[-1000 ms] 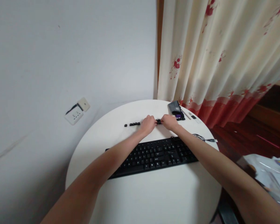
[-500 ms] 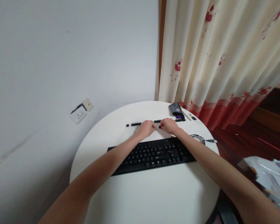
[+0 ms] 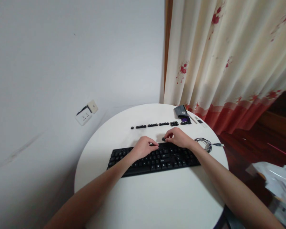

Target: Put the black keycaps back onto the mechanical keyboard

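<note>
A black keyboard [image 3: 138,171] lies across the white round table, and both forearms reach over it. My right hand [image 3: 177,137] pinches a small black keycap [image 3: 163,139] just above the keyboard's back edge. My left hand [image 3: 144,148] is over the keyboard's upper middle, thumb and forefinger tips brought together. Whatever is between those tips is too small to make out. Behind the hands runs a row of loose black keycaps [image 3: 153,125] in small groups, with a single keycap [image 3: 132,128] at its left end.
At the table's [image 3: 152,200] back right lie a grey cloth pouch [image 3: 180,112], a purple item [image 3: 184,120] and a pale stick-like item [image 3: 192,119]. A coiled cable [image 3: 203,143] lies right of the keyboard. The wall with a socket [image 3: 83,117] and a curtain [image 3: 219,70] stand behind.
Both hands have drawn back from the keycap row toward the keyboard, uncovering the row's middle groups. The right hand brings a keycap along. My left hand is now over the keys.
</note>
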Available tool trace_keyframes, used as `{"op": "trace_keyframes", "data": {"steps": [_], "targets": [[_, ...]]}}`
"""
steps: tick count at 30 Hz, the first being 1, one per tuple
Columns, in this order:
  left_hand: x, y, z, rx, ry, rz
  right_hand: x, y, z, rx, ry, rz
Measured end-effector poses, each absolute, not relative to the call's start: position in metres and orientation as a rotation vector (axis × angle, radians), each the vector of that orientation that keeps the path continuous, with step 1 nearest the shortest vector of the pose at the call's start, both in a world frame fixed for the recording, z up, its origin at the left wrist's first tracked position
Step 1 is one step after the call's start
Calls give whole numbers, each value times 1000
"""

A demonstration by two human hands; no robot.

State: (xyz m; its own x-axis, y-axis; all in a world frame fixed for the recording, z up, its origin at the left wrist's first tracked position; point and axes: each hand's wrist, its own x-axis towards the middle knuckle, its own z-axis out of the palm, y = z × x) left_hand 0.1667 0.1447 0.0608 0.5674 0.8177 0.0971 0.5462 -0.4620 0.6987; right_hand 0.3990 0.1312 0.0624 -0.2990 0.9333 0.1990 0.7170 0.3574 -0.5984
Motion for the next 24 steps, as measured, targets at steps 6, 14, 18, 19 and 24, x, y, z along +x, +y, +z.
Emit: {"op": "trace_keyframes", "data": {"steps": [6, 14, 18, 19, 24], "targets": [[166, 147, 54, 2221, 1062, 578, 400, 130, 54, -1357, -2094, 779], [168, 136, 48, 2546, 971, 605, 401, 124, 61, -1267, -2099, 964], [167, 129, 50, 2689, 932, 567, 399, 121, 63, -1240, -2087, 1015], [167, 127, 51, 2695, 928, 562, 399, 120, 62, -1243, -2090, 1013], [163, 120, 53, 2694, 905, 557, 397, 120, 57, -1249, -2118, 983]]}}
